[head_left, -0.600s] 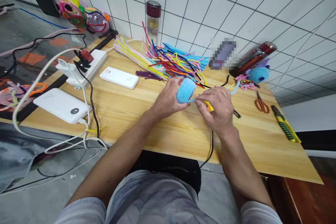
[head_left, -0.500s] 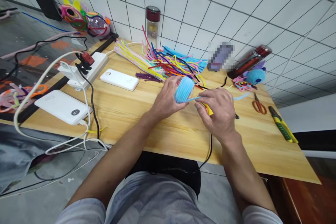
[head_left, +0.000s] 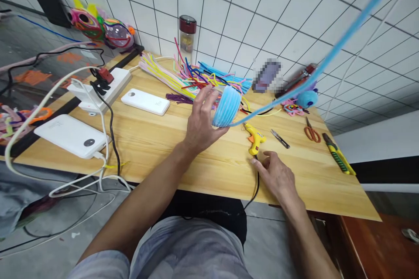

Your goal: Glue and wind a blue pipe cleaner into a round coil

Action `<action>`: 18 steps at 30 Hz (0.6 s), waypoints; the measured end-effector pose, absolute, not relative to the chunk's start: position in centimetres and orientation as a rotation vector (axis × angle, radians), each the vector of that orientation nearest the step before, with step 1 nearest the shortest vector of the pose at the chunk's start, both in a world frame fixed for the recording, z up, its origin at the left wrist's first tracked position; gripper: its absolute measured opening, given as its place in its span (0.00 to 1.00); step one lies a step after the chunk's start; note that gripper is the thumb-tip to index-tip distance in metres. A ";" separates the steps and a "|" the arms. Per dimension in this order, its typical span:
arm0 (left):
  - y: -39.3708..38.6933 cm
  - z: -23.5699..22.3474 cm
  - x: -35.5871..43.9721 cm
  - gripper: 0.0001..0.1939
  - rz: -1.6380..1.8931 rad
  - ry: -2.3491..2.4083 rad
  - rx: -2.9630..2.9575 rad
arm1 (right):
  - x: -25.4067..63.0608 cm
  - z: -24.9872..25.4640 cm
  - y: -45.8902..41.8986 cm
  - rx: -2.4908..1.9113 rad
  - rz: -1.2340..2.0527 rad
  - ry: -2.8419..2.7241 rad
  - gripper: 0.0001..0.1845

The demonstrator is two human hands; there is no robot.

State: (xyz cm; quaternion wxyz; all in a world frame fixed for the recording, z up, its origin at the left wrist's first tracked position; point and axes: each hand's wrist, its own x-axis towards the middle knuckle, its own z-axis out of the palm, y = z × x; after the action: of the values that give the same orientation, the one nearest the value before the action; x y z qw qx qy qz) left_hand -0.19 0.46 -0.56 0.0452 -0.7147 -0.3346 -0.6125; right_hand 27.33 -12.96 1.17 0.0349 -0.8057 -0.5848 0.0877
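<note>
My left hand (head_left: 204, 115) grips a rounded, partly see-through piece wound with light blue pipe cleaner (head_left: 226, 107), held above the table. A loose blue pipe cleaner end (head_left: 314, 76) sticks out from it and runs up to the top right, close to the camera. On the tabletop in front of my right hand (head_left: 276, 174) lies a yellow hot glue gun (head_left: 254, 138), its black cord running off the front edge. My right hand is empty, thumb and fingers apart, near the glue gun's handle end. Small thread snips (head_left: 280, 138) lie to the right of the glue gun.
Many coloured pipe cleaners (head_left: 212, 76) are piled at the back by a glass bottle (head_left: 187, 37). White power banks (head_left: 70, 135), a power strip (head_left: 108, 89) and cables crowd the left. Scissors (head_left: 312, 130) and pliers (head_left: 337, 152) lie at right.
My right hand has let go of the blue pipe cleaner and moved down toward the glue gun. The loose end now swings up to the right, and the glue gun and snips are uncovered.
</note>
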 end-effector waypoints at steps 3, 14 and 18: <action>0.4 -0.4 -0.1 0.53 -1.875 -1.005 -2.155 | 26.3 1.6 -11.9 -2.603 0.340 -1.744 0.41; -0.5 -0.1 0.9 0.51 -1.824 -0.977 -2.134 | 25.4 2.4 -6.6 -2.609 0.441 -1.564 0.32; -0.6 0.4 1.0 0.49 -1.797 -0.926 -2.081 | 27.1 1.4 -5.2 -2.389 0.538 -1.456 0.21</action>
State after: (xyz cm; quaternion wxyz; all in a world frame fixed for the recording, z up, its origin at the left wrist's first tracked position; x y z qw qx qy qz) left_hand 1.05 -0.58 0.35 0.1199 -0.7119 -0.3170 -0.6150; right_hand 27.12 -5.17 1.40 0.1458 -0.8295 -0.5057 0.1869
